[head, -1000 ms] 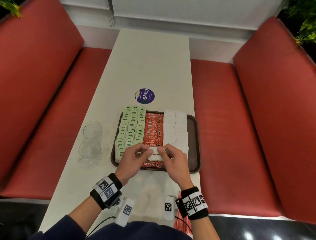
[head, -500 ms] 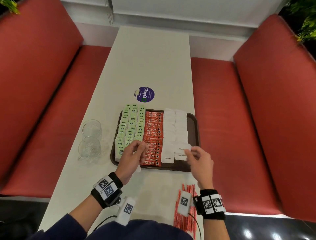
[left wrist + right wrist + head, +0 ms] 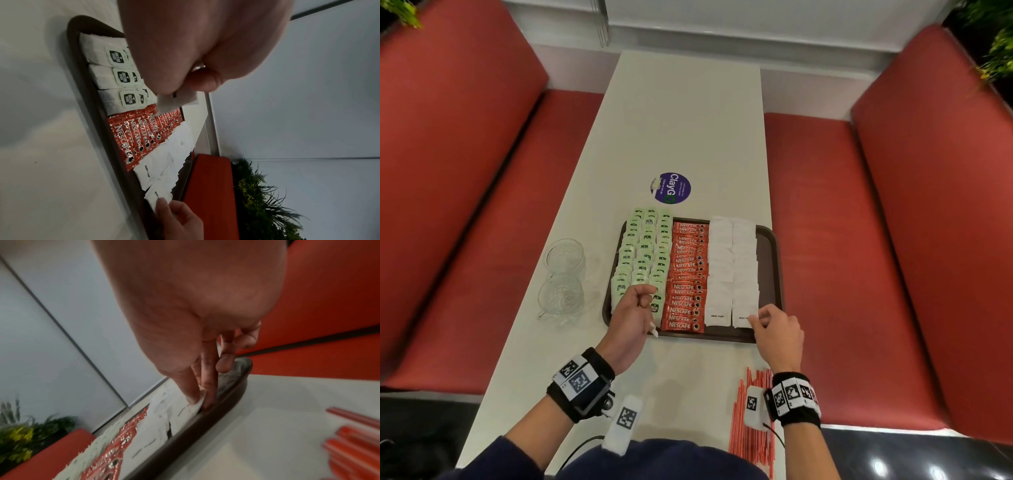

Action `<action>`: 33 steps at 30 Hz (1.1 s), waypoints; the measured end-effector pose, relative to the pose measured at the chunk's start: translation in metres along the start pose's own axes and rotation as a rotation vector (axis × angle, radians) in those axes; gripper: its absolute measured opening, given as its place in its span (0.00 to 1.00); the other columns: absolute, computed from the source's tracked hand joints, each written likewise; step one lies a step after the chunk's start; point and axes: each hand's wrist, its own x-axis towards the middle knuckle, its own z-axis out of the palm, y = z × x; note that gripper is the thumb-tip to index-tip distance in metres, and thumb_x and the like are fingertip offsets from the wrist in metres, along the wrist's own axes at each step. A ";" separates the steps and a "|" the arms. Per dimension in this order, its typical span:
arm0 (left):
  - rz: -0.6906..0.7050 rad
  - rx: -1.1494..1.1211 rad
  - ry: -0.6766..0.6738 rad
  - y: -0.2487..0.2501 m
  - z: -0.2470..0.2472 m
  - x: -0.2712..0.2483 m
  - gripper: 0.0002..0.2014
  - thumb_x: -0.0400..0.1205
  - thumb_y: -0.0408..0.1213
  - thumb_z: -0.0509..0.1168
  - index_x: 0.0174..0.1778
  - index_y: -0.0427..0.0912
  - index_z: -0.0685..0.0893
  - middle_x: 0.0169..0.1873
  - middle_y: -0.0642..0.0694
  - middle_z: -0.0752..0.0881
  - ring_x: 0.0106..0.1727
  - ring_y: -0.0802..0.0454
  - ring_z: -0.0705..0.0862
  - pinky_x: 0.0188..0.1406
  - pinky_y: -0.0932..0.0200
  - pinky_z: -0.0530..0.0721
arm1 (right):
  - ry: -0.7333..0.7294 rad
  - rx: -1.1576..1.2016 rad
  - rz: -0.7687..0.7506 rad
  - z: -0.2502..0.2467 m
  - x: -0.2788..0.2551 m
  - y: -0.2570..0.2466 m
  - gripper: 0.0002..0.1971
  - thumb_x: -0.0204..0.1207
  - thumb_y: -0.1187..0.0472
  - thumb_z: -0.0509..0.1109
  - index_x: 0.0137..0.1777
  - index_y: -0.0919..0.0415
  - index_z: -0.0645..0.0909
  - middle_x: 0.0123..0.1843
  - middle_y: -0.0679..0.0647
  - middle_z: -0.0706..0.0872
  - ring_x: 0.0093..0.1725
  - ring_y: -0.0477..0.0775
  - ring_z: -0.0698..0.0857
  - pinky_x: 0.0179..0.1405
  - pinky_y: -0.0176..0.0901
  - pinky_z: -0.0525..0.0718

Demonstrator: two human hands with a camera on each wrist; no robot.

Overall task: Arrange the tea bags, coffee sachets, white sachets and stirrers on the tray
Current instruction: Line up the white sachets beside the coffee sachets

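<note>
A: Progress? Tray (image 3: 768, 240) at the counter's near end holds tea bags (image 3: 642, 255), Nescafé sachets (image 3: 686, 274) and white sugar sachets (image 3: 732, 263) in rows. Stirrers (image 3: 751, 442) lie off-tray, near right corner.

B: Right hand (image 3: 777, 330) pinches the nearest sugar sachet (image 3: 744, 315), seating it. Left hand (image 3: 631, 317) holds a spare white sachet (image 3: 176, 99).

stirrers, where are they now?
Head view: the red stirrers lie bundled on the table at its near right edge, off the tray, beside the right hand wrist.
</note>
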 end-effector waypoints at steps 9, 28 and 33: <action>0.026 -0.062 -0.089 0.007 0.006 -0.005 0.27 0.82 0.07 0.57 0.68 0.36 0.84 0.45 0.46 0.73 0.41 0.54 0.76 0.41 0.59 0.82 | 0.142 -0.115 0.031 -0.005 -0.009 -0.016 0.14 0.78 0.45 0.77 0.53 0.45 0.75 0.48 0.45 0.85 0.53 0.58 0.79 0.56 0.58 0.77; 0.327 0.175 -0.171 0.011 0.010 -0.003 0.06 0.84 0.29 0.78 0.55 0.39 0.94 0.55 0.41 0.95 0.59 0.41 0.94 0.63 0.44 0.93 | -0.230 0.646 -0.303 -0.040 -0.043 -0.100 0.02 0.83 0.53 0.83 0.53 0.46 0.94 0.47 0.43 0.96 0.43 0.50 0.95 0.42 0.51 0.94; 0.109 0.059 -0.180 0.015 0.018 -0.005 0.17 0.87 0.45 0.76 0.65 0.38 0.88 0.49 0.37 0.94 0.47 0.38 0.93 0.49 0.49 0.94 | 0.121 0.575 -0.475 -0.034 -0.045 -0.093 0.09 0.80 0.64 0.86 0.54 0.48 0.96 0.51 0.39 0.94 0.50 0.45 0.93 0.50 0.37 0.91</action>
